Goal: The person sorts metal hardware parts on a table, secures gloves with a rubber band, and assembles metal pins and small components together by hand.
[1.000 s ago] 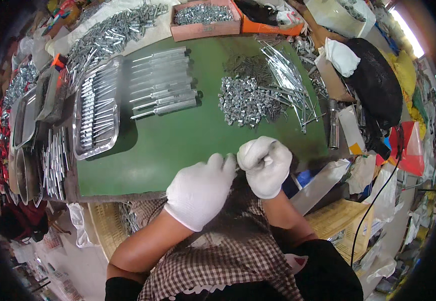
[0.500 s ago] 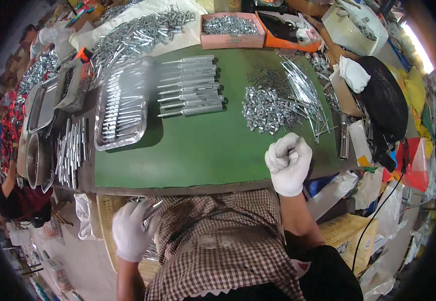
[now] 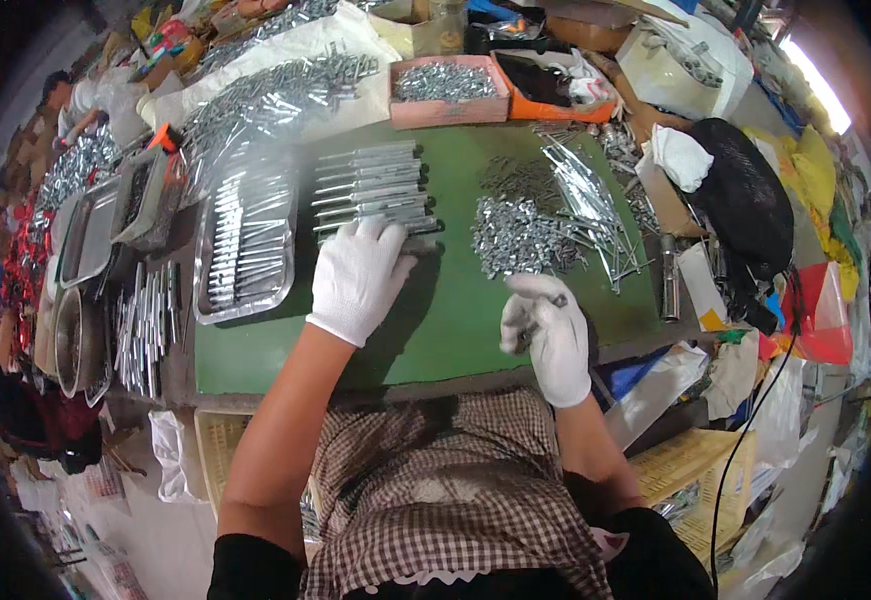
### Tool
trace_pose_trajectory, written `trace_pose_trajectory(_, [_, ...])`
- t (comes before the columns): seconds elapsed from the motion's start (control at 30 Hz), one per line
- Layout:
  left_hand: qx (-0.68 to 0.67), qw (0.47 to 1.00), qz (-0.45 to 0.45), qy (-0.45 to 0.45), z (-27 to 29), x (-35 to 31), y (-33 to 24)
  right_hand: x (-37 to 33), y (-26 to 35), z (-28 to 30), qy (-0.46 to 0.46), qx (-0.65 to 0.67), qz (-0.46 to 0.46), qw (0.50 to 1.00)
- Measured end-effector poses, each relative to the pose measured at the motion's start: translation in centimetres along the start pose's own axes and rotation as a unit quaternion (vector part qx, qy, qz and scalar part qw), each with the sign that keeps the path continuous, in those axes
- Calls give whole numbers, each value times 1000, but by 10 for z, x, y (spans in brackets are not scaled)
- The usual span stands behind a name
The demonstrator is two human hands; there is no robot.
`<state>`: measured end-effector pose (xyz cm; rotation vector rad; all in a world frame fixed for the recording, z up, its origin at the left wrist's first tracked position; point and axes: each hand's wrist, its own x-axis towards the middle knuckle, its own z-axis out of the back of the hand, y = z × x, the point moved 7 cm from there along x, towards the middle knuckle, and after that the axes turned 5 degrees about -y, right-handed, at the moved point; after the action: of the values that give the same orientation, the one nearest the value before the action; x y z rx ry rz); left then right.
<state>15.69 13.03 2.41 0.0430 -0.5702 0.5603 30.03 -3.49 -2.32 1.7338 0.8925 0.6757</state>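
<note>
Rods (image 3: 392,198) lie partly under left hand (image 3: 357,278) (grip hidden); right hand (image 3: 557,348) half-curled, contents unclear.

The left hand (image 3: 360,275) covers part of the nearest metal rods (image 3: 370,190), hiding its grip. Whether the right hand (image 3: 551,340) holds anything cannot be told. Blur softens the far end of the metal tray (image 3: 245,313). Pieces in the silvery heap (image 3: 510,237) look too small to identify. The lower edge cuts off the dark sleeves (image 3: 253,565).
</note>
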Motion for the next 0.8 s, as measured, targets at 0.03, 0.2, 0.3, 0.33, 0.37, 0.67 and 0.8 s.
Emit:
trace_pose_trajectory(0.03, [2,999,-5,37,-8,-2,-1,-5,4,4,-4,-1,3,1000])
trace_pose_trajectory(0.2, [-4,998,-64,-16,5,-15,-19,-23,4,14,13,-107,-46,993])
trace_pose_trajectory(0.3, [-121,987,-46,99,0,-30,-37,-21,11,6,10,-184,-65,981])
trace_pose_trajectory(0.33, [-101,983,-67,139,7,-27,-57,-21,13,4,0,-195,-81,977])
trace_pose_trajectory(0.37, [-81,977,-87,178,14,-26,-77,-21,14,5,-8,-207,-97,973])
trace_pose_trajectory(0.67, [-163,981,-41,96,42,-42,-80,-19,14,6,57,-249,-107,961])
trace_pose_trajectory(0.8, [-174,977,-18,125,36,-48,-81,-16,13,10,65,-333,-84,937])
